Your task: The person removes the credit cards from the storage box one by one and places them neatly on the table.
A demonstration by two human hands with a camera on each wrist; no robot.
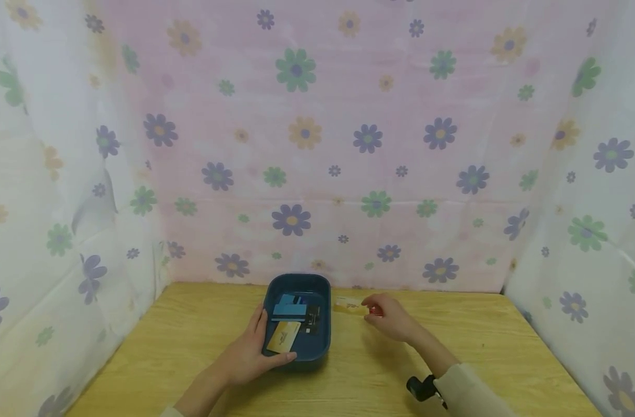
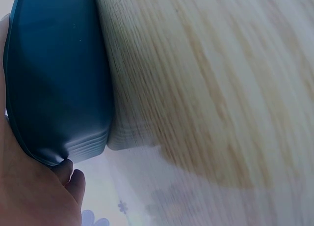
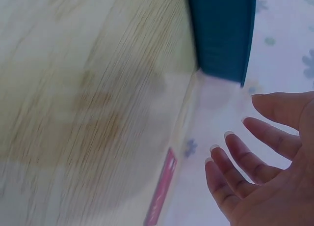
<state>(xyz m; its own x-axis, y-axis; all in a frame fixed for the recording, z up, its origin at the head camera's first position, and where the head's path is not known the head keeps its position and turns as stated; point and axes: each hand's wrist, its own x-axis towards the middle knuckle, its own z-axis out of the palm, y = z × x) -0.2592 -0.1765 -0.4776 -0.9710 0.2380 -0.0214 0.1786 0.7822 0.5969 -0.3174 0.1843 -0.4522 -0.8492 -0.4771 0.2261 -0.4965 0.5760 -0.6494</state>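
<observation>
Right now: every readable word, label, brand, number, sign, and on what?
Nothing can be read in any view.
Gold card in the bin: dark marking, too small.
Black card in the bin: pale marks, too small.
Blue cards: none legible.
Gold card right of the bin: marking too small.
Red card: pale marks, too blurred.

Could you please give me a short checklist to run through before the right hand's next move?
1. Left hand steadying the bin: ok, it holds the bin's side and near rim.
2. Blue cards inside the bin: ok.
3. Right hand near the red item: ok, right beside it.
4. Right hand gripping something: not ok, its fingers are parted in the right wrist view.
5. Right fingertips touching the gold card outside the bin: cannot tell.
</observation>
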